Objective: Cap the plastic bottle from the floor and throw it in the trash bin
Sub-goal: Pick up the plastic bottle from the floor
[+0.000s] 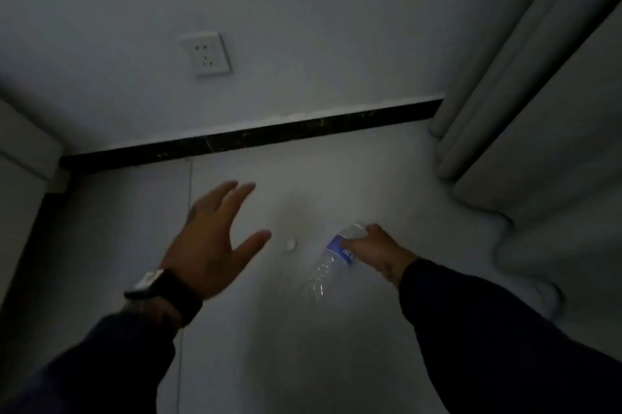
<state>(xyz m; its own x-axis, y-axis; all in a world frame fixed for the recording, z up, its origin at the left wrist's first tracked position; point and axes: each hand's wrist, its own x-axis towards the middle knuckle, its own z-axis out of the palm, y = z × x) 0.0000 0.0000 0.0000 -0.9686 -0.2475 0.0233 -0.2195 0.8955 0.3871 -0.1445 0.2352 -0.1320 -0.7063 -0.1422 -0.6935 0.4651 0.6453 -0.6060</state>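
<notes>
A clear plastic bottle with a blue label lies slanted on the pale floor, a little right of centre. My right hand is wrapped around its label part. A small white cap lies on the floor just left of the bottle. My left hand hovers over the floor to the left of the cap, fingers spread, thumb pointing toward it, holding nothing. A dark watch sits on that wrist. No trash bin is in view.
A white wall with a socket and a black skirting board lies straight ahead. Grey curtains hang down to the floor at the right. A pale piece of furniture stands at the left edge.
</notes>
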